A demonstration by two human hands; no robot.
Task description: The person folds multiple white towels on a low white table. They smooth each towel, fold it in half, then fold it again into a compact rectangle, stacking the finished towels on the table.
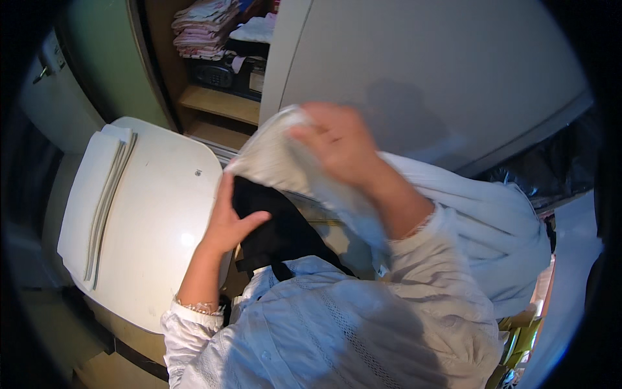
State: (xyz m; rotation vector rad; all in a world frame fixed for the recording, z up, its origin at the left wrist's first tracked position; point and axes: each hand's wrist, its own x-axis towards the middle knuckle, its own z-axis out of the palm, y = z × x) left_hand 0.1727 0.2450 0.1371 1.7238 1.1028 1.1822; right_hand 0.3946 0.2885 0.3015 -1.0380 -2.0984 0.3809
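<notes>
A white cloth [277,155] is stretched between my hands above my lap and hangs down toward the right. My right hand [335,141], a little blurred, grips its upper edge with thumb and fingers. At the cloth's left corner is my left hand [231,209], its fingertips on the corner and its thumb apart; how firmly it holds is partly hidden. To the left, a folded white cloth [104,194] lies in a long strip along the far side of a white tabletop [160,204].
Ahead stands an open cabinet with a wooden shelf [218,104] and a stack of folded pink clothes [206,29]. A grey sliding door panel [427,63] rises at the right. Pale fabric [495,233] covers a bulky thing beside my right arm. A door handle [43,73] shows far left.
</notes>
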